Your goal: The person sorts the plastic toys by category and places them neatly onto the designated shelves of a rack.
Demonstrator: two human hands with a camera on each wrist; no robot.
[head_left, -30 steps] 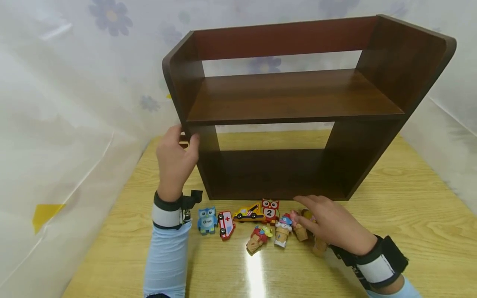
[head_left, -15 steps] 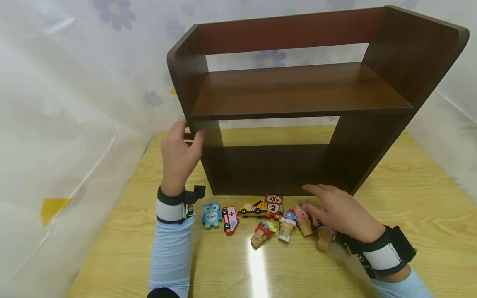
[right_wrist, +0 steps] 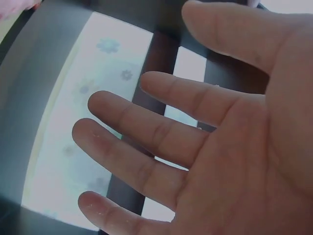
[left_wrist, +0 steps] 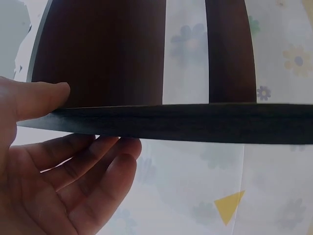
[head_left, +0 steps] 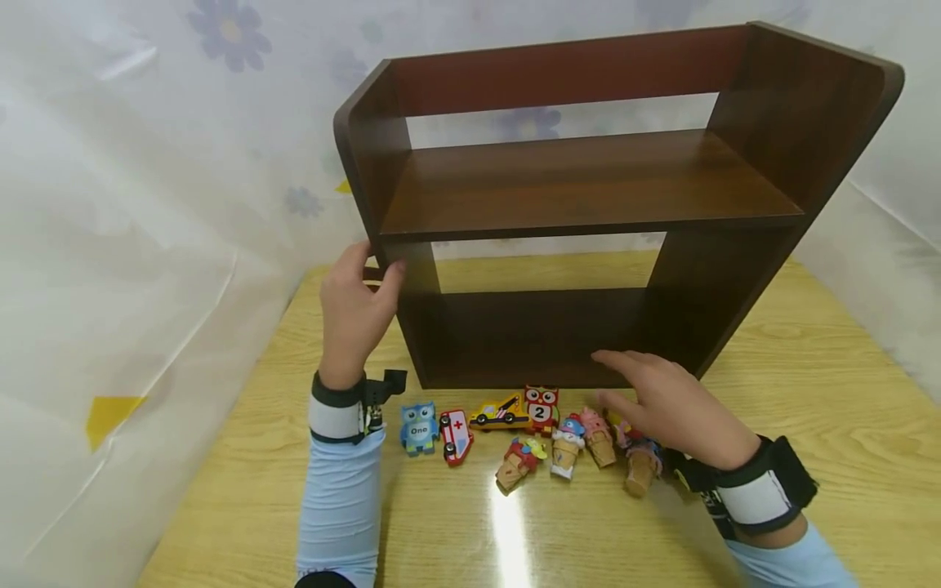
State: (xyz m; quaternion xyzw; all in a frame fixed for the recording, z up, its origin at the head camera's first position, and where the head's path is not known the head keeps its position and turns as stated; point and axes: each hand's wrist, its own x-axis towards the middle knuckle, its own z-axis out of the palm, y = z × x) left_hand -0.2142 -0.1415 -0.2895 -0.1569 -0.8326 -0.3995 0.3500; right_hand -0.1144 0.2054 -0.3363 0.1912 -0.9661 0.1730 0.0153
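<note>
A dark brown wooden shelf unit (head_left: pixel 588 184) with two levels stands on the table. My left hand (head_left: pixel 353 314) grips the front edge of its left side panel; in the left wrist view the thumb (left_wrist: pixel 49 95) lies on the inner face and the curled fingers (left_wrist: pixel 105 191) on the outer. My right hand (head_left: pixel 680 408) hovers with spread fingers before the lower compartment, holding nothing. Close below it are a brown ice-cream cone toy (head_left: pixel 641 469), partly hidden by the hand, and a pink one (head_left: pixel 598 437). The right wrist view shows its bare palm (right_wrist: pixel 230 161).
Along the shelf's front lie a blue owl (head_left: pixel 419 429), a red-and-white ambulance (head_left: pixel 456 437), a yellow tow truck (head_left: pixel 500 414) and a red owl (head_left: pixel 541 408). Two more cone toys (head_left: pixel 566 447) (head_left: pixel 520 463) lie nearer. Flower-patterned sheeting (head_left: pixel 184 163) surrounds the table (head_left: pixel 243 474).
My right hand has risen away from the cone toys toward the shelf, uncovering more of the brown cone. The left hand keeps its grip on the side panel. The head view has shifted slightly.
</note>
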